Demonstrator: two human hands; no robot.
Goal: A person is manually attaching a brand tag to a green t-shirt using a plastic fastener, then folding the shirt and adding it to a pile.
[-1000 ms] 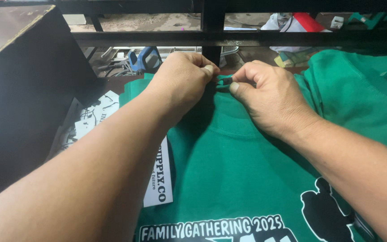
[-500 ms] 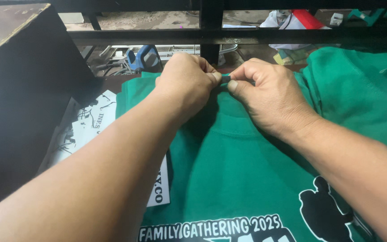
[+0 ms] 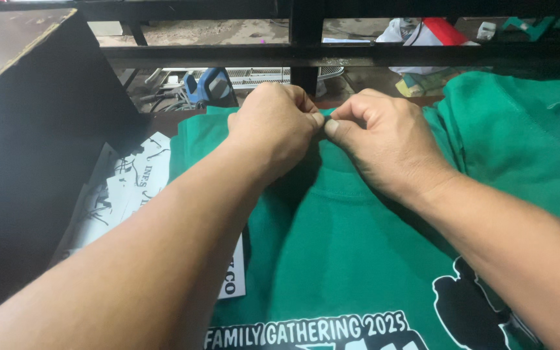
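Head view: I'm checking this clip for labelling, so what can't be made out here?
- What the left hand and right hand pinch at the green shirt: hidden by the fingers.
- Shirt print: cut off by the bottom edge.
- White printed sheets: partly covered by the left forearm and shirt.
- Blue object behind the black bars: partly blocked, kind unclear.

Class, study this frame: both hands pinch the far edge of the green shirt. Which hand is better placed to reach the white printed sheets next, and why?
Left, probably. The left hand pinches the green shirt on the side where the white printed sheets lie. The right hand would have to cross over it.
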